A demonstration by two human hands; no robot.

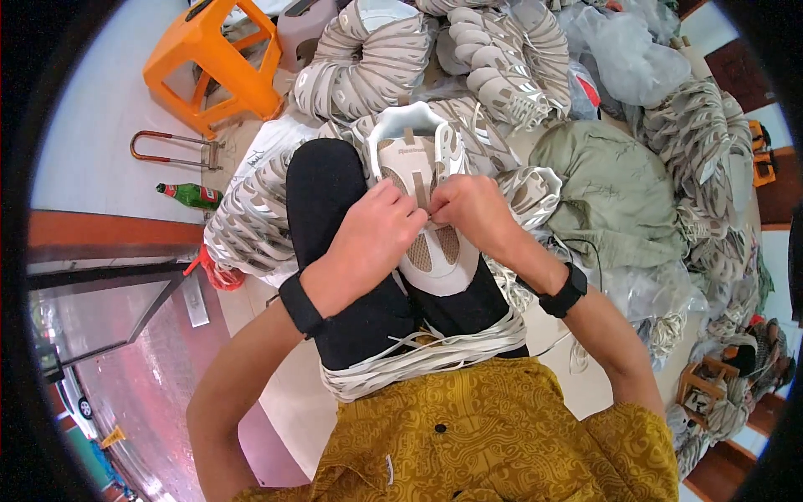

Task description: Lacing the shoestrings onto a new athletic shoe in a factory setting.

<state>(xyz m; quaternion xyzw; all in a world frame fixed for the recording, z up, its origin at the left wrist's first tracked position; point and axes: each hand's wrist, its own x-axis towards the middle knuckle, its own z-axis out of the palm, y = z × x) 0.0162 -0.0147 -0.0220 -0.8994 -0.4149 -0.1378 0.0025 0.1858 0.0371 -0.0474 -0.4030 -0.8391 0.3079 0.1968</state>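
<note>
A beige and white sneaker (447, 272) rests on my black-trousered thighs, its toe toward me and its padded collar facing away. My left hand (381, 224) lies over the left side of its lace area, fingers bent and pinched together. From the right, my right hand (475, 211) meets it at the middle of the shoe, with thumb and forefinger pressed together. Whatever is between the fingertips is too small or hidden to make out. Across my lap, close to my waist, lies a thick bundle of off-white shoelaces (418, 361).
Rows of similar sneakers (364, 63) are packed beyond my knees and along the right. An orange plastic stool (213, 67) stands at the far left, above a green bottle (196, 196). An olive cloth bundle (611, 192) and clear plastic bags (640, 63) lie to the right.
</note>
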